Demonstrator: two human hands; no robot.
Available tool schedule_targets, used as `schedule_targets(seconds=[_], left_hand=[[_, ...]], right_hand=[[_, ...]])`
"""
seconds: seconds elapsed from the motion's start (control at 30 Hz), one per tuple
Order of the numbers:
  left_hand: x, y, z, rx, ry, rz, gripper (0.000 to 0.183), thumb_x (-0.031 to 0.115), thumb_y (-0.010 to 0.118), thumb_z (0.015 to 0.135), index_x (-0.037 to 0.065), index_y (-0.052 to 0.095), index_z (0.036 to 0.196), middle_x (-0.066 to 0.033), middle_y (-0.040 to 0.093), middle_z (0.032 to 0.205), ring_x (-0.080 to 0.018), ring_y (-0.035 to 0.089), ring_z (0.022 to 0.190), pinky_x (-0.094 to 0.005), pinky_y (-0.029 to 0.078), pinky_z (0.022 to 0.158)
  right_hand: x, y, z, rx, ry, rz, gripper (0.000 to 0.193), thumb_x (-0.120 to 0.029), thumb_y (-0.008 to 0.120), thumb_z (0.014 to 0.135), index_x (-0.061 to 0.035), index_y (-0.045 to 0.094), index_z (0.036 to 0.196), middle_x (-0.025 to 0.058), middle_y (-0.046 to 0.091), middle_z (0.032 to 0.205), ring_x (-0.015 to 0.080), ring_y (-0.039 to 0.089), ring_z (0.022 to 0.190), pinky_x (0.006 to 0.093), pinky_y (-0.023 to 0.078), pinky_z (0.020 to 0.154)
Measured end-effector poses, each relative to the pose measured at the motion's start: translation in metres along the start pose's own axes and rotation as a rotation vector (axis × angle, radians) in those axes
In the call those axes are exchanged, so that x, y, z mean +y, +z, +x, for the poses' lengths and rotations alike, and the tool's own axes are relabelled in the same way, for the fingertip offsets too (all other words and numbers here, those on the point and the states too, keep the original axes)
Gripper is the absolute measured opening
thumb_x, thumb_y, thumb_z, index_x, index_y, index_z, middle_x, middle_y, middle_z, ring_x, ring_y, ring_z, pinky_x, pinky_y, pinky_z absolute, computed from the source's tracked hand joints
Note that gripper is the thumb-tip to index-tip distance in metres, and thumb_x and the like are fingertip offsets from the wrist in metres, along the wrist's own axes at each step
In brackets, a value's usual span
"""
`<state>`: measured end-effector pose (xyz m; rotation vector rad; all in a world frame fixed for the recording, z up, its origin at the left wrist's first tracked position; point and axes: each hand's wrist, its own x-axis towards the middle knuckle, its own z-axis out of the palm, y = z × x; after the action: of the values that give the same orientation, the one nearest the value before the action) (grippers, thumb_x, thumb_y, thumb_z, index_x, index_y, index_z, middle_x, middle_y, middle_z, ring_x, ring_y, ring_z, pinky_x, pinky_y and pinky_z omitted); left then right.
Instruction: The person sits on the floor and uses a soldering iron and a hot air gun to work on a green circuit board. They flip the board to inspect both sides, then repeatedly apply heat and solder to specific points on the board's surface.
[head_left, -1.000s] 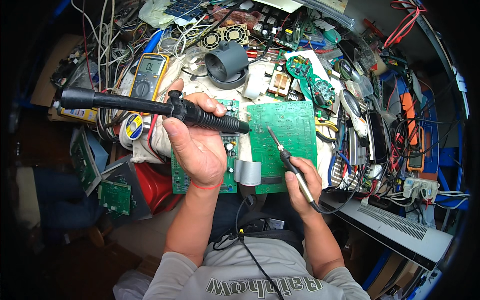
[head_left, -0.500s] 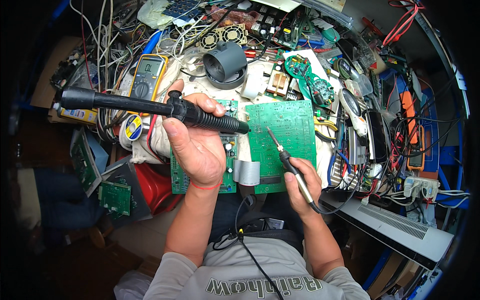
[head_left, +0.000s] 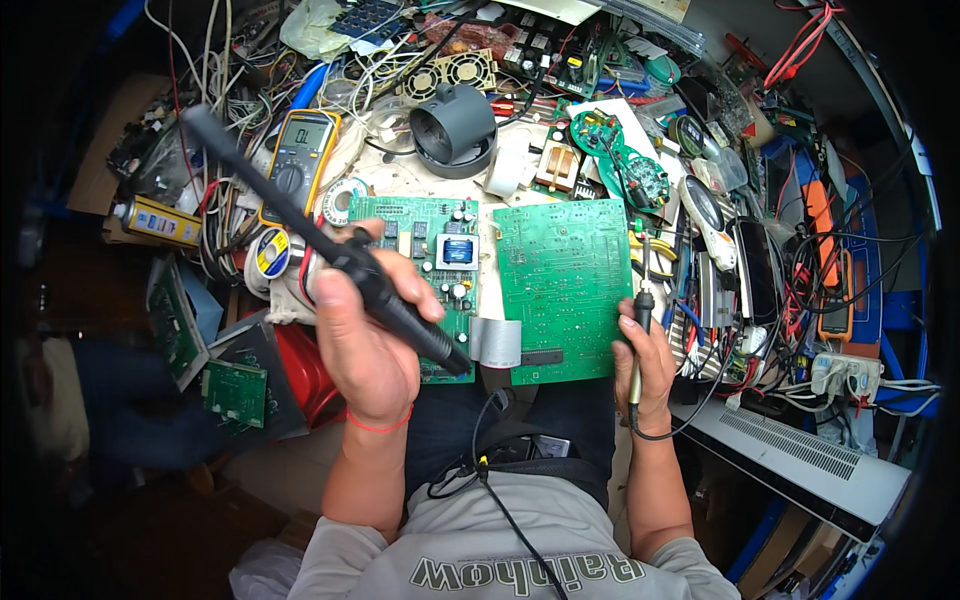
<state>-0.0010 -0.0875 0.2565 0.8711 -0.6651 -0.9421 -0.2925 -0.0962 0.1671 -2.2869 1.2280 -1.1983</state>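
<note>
My left hand [head_left: 368, 375] is closed round a long black solder sucker [head_left: 372, 282], held tilted above a green circuit board [head_left: 437, 212] with its parts facing up. The thin rod end, blurred, points to the far left. Its ribbed end is over the board's near edge. A soldering iron [head_left: 645, 297] is upright in the fingers of my right hand [head_left: 654, 368], beside the right edge of a second green board [head_left: 560, 290] lying solder side up. A grey ribbon cable [head_left: 496, 343] joins the two boards.
A yellow multimeter [head_left: 297, 160] and solder reels [head_left: 272, 252] are at the left. Beyond the boards stand a grey round holder [head_left: 452, 130] and a transformer [head_left: 558, 163]. Pliers [head_left: 655, 258] and many tools crowd the right; tangled cables cover the back.
My left hand has lowered toward me, tilting the solder sucker so its ribbed end points down. My right hand has moved the soldering iron right, off the board's middle to its edge.
</note>
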Motion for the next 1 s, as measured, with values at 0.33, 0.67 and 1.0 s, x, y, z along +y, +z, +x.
schedule_targets(seconds=[0.33, 0.67, 1.0], left_hand=[[-0.027, -0.008, -0.027, -0.220, -0.441, 0.437, 0.056, 0.048, 0.035, 0.113, -0.003, 0.050, 0.130, -0.0255, 0.069, 0.122, -0.0192, 0.073, 0.079, -0.0244, 0.055, 0.061], [-0.009, 0.003, -0.043, -0.204, -0.431, 0.230, 0.045, 0.022, 0.077, 0.097, 0.001, 0.047, 0.123, -0.0134, 0.069, 0.110, -0.0089, 0.062, 0.072, -0.0239, 0.052, 0.064], [0.016, -0.007, -0.053, -0.036, -0.356, 0.516, 0.053, -0.002, 0.084, 0.079, 0.004, 0.053, 0.121, -0.0014, 0.061, 0.100, -0.0042, 0.058, 0.081, -0.0205, 0.048, 0.071]], right_hand=[[-0.008, -0.001, 0.001, 0.038, 0.021, 0.217, 0.029, -0.009, 0.068, 0.101, -0.0014, 0.062, 0.128, 0.0245, 0.070, 0.123, 0.0384, 0.068, 0.117, 0.0468, 0.053, 0.102], [-0.063, 0.004, 0.013, 0.219, 0.046, 0.923, 0.031, -0.021, 0.049, 0.111, -0.0088, 0.042, 0.139, 0.0270, 0.055, 0.134, 0.0407, 0.053, 0.133, 0.0616, 0.051, 0.108], [-0.094, 0.049, 0.035, 0.139, 0.019, 1.175, 0.021, -0.017, 0.049, 0.110, -0.0097, 0.044, 0.129, 0.0244, 0.056, 0.129, 0.0400, 0.056, 0.130, 0.0577, 0.046, 0.110]])
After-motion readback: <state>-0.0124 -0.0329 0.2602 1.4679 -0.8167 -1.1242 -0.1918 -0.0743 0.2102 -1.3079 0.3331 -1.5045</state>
